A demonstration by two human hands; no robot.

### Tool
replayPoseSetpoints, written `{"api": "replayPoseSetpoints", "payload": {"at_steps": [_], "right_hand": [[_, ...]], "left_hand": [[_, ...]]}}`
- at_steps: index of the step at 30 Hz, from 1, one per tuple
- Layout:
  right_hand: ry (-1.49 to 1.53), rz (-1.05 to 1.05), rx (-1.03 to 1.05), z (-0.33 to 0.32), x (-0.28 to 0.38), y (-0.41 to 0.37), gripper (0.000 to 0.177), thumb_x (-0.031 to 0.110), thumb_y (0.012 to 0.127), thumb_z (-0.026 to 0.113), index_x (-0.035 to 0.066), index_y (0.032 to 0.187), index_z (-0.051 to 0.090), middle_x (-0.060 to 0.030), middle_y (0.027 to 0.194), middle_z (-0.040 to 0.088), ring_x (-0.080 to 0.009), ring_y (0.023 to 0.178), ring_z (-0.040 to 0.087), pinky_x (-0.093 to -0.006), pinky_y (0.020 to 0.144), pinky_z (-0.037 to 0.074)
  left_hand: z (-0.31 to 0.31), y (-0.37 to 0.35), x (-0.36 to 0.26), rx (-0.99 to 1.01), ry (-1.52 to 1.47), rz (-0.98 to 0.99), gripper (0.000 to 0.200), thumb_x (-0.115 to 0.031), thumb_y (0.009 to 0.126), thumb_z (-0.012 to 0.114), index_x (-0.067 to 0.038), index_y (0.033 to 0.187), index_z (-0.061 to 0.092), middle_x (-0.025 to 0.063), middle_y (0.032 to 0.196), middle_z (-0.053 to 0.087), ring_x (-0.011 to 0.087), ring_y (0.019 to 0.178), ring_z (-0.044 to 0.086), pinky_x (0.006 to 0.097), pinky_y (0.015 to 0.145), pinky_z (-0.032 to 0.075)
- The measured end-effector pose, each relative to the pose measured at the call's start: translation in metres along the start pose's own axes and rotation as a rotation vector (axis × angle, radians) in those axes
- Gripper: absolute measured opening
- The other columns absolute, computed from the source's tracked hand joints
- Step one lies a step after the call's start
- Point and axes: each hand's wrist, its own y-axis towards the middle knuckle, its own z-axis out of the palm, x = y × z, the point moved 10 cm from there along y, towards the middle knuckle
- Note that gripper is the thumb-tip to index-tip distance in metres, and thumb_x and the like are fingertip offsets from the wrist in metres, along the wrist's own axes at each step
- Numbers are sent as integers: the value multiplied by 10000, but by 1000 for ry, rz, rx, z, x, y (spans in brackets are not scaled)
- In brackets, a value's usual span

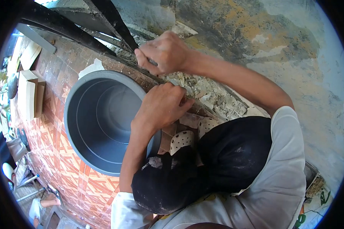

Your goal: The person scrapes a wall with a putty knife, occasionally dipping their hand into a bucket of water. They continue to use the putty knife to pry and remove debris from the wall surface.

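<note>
My left hand (162, 105) is closed, knuckles up, over the edge of a rubble-filled strip beside a large grey plastic tub (78, 126). A small light bit shows by its fingers, but what it grips is hidden. Farther up, my right hand (164, 53) is raised in a fist near a black metal bar (122, 32). A small dark piece shows between its fingers, too little to name. Broken plaster and rubble (221, 99) lie along the wall base, close to both hands. The tub's visible inside holds no objects.
A stained, peeling wall (279, 49) rises on the right. Patterned floor tiles (65, 152) spread around the tub. Cardboard (28, 93) stands at the left. My spotted shoes (182, 140) are between the tub and wall. Another person's leg (49, 201) shows at lower left.
</note>
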Motion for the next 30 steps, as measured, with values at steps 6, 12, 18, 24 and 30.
{"api": "replayPoseSetpoints", "payload": {"at_steps": [6,12,18,24,30], "right_hand": [[0,41,7,7,-7,4,289,94,827,609,76,567,484,-33,425,454,-192,337,481,-315,338,386],[63,51,55,7,-5,5,277,81,839,592,43,578,509,-60,435,459,-223,354,481,-342,350,373],[150,69,-46,-18,-19,4,249,67,844,587,28,603,537,-85,456,469,-229,350,461,-349,353,352],[124,85,-23,-10,-15,3,280,79,834,604,45,578,495,-77,451,462,-229,355,476,-348,354,360],[72,47,-7,-2,-11,8,298,81,827,612,63,561,480,-63,436,457,-229,347,473,-345,352,367]], "left_hand": [[-2,-1,-1,-22,-2,20,309,-311,845,625,-17,758,669,177,692,633,350,711,620,438,667,479],[-3,-1,-5,-30,1,22,315,-311,843,627,-13,744,663,173,686,629,350,715,617,437,670,477],[-2,-2,-4,-22,15,-7,315,-296,823,633,-7,709,680,188,697,632,357,737,625,445,707,492],[-3,-1,-3,-32,2,27,324,-315,841,629,-6,745,651,184,677,619,367,704,610,440,662,472],[-3,1,-5,-13,1,7,321,-310,839,625,-6,744,666,187,682,623,369,719,614,446,684,480]]}}
